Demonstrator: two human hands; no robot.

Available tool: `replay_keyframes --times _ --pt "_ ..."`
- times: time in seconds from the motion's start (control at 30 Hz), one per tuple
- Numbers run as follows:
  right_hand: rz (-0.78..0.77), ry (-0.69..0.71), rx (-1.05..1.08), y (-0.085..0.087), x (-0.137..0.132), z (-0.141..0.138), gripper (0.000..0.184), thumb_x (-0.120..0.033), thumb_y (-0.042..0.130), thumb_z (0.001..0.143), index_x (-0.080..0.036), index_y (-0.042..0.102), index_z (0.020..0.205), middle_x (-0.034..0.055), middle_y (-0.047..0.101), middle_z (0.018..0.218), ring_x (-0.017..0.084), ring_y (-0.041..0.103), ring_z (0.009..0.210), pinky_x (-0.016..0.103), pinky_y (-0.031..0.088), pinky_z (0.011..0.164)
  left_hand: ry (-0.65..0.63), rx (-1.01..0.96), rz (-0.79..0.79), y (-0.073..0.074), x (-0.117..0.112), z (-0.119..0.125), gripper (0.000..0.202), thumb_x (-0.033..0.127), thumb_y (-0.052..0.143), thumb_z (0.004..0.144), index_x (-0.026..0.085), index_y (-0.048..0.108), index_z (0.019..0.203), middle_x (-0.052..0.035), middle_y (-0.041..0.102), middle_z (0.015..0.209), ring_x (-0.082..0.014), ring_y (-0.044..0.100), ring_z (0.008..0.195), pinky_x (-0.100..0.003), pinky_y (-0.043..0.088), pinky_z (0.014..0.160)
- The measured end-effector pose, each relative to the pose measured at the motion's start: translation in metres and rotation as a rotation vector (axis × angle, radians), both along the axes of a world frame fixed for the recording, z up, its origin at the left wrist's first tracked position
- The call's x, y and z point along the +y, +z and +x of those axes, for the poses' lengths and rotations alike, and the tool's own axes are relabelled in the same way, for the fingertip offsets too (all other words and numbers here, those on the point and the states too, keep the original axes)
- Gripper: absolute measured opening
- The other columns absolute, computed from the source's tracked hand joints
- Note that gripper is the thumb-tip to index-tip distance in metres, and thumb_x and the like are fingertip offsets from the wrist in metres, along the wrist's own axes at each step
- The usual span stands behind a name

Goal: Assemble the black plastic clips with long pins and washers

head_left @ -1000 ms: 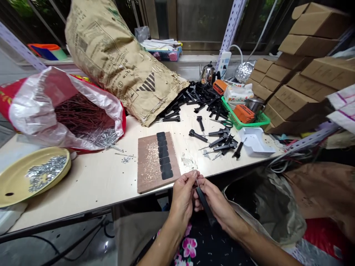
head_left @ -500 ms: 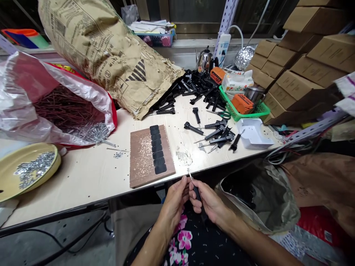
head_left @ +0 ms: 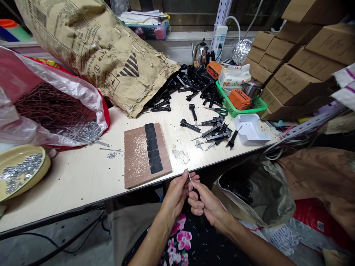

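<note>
Close to the table's front edge, my right hand is closed around a black plastic handle with a thin metal rod, its lower part hidden by my fingers. My left hand is closed too, thumb and fingers pinching the rod near its upper end. Whether a small part sits at that tip is too small to tell. Just beyond my hands is a worn patch in the tabletop. Several similar black handles with metal rods lie loose to its right.
A brown board bears a row of black pads. A yellow dish of small metal parts and a plastic bag of rods stand left. Behind are a paper sack, more black handles, a green basket; a white tray sits right.
My left thumb and fingers have slid up to the rod's tip, which stood free above them before. The view has shifted slightly, so the table things appear further left.
</note>
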State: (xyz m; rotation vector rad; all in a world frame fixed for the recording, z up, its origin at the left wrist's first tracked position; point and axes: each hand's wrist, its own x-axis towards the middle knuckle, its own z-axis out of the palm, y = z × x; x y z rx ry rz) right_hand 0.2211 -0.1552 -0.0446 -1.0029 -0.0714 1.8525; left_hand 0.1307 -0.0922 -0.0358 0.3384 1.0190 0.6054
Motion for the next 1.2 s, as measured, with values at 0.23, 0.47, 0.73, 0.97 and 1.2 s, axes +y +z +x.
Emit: replay_keyframes --times 0.23,0.47,0.73,0.97,1.2 --pt "0.040 -0.011 -0.037 0.001 -0.001 0.001 0.029 -0.045 0.058 0.080 -0.018 0.048 0.076 -0.0091 0.036 0.056 0.001 0.019 0.038 0.014 0.015 0.034 0.011 0.012 -0.008 0.002 -0.002 0.001 0.033 0.036 0.075 0.070 0.008 0.070 0.086 -0.0138 0.072 0.085 -0.0184 0.067 0.078 -0.026 0.052 0.073" --pt "0.027 -0.002 -0.039 0.000 0.001 -0.001 0.029 -0.045 0.058 0.080 -0.019 0.047 0.074 -0.0085 0.036 0.058 0.001 0.020 0.038 0.014 0.016 0.033 0.041 -0.006 0.002 -0.002 -0.004 0.002 0.035 0.038 0.079 0.063 0.009 0.070 0.082 -0.0113 0.072 0.080 -0.0182 0.066 0.078 -0.025 0.051 0.074" --pt "0.042 0.000 -0.026 -0.001 0.000 -0.001 0.027 -0.043 0.056 0.081 -0.019 0.046 0.075 -0.0088 0.035 0.056 0.001 0.019 0.038 0.014 0.016 0.034 0.013 -0.024 0.045 -0.006 -0.004 0.001 0.031 0.036 0.076 0.068 0.009 0.072 0.082 -0.0098 0.071 0.084 -0.0137 0.064 0.074 -0.022 0.048 0.072" --pt "0.019 0.001 -0.027 -0.006 -0.011 -0.003 0.027 -0.043 0.054 0.083 -0.020 0.044 0.074 -0.0090 0.035 0.056 0.001 0.018 0.039 0.013 0.015 0.034 -0.003 -0.024 0.057 -0.011 -0.004 0.004 0.027 0.028 0.080 0.063 0.010 0.073 0.082 -0.0092 0.071 0.085 -0.0133 0.063 0.078 -0.021 0.048 0.075" --pt "0.057 0.133 -0.041 -0.003 -0.012 0.004 0.023 -0.040 0.050 0.085 -0.020 0.045 0.075 -0.0092 0.034 0.054 0.001 0.019 0.036 0.013 0.016 0.033 -0.004 -0.048 0.027 0.003 -0.007 -0.003 0.030 0.024 0.077 0.067 0.011 0.071 0.093 -0.0118 0.070 0.100 -0.0159 0.064 0.089 -0.024 0.047 0.086"
